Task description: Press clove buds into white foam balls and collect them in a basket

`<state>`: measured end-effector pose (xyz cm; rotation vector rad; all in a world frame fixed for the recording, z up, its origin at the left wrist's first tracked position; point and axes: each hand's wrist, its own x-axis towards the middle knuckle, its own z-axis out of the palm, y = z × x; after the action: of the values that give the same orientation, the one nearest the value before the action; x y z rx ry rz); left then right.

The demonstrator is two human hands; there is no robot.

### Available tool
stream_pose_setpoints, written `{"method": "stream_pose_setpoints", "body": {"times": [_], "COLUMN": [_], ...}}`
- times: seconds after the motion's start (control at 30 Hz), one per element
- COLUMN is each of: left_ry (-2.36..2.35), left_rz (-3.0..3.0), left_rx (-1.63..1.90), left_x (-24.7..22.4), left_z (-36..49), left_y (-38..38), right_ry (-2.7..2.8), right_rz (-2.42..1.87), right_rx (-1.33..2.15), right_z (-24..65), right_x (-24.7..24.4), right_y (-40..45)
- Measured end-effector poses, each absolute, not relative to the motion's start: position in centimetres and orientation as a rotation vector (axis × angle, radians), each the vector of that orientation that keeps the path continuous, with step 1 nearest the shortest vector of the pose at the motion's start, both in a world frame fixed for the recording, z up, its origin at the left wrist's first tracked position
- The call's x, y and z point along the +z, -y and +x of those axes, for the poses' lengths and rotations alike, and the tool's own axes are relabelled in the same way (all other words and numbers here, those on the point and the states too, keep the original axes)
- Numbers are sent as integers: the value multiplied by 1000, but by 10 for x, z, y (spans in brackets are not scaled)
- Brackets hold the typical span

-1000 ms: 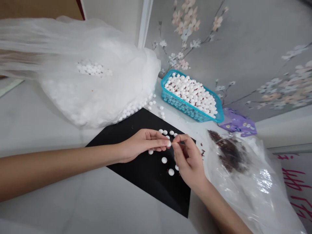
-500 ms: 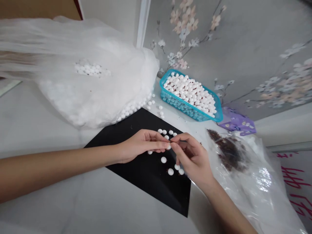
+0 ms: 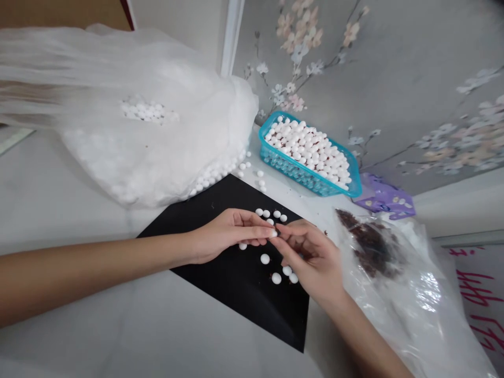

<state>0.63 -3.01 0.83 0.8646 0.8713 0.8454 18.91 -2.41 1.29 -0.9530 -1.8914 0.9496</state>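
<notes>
Over the black sheet (image 3: pixel 236 289), my left hand (image 3: pixel 244 228) is closed, thumb and fingers pinching a small white ball (image 3: pixel 273 233). My right hand (image 3: pixel 313 254) meets it there, thumb and forefinger pressed together at the ball's right side. A tiny dark bit seems to show between the right fingertips, too small to name. Loose white balls lie on the sheet around both hands, among them one ball (image 3: pixel 265 259) below the fingertips and another (image 3: pixel 276 278) with a reddish-brown bit at its edge.
A blue basket (image 3: pixel 307 181) heaped with white balls stands against the flowered wall. At the left sits a big translucent bag (image 3: pixel 157 152) of white balls. To the right lie a clear plastic bag (image 3: pixel 413 315) with dark brown bits (image 3: pixel 372 244) and a purple packet (image 3: pixel 386 197).
My right hand's fingers have shifted slightly, its thumb and forefinger now lower against the ball. The left hand stays in place, still holding the ball.
</notes>
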Motion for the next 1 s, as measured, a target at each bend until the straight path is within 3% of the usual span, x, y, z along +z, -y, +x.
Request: {"method": "stream_pose_setpoints", "body": {"times": [1.0], "left_ry": [-869], "left_rz": [834], "left_rx": [865], "left_x": [9], "left_z": [6], "left_y": [31], "right_ry": [1864], "right_rz": [-969], "right_rx": [861], "right_z": [180], "right_x": [7], "right_y": [28]}}
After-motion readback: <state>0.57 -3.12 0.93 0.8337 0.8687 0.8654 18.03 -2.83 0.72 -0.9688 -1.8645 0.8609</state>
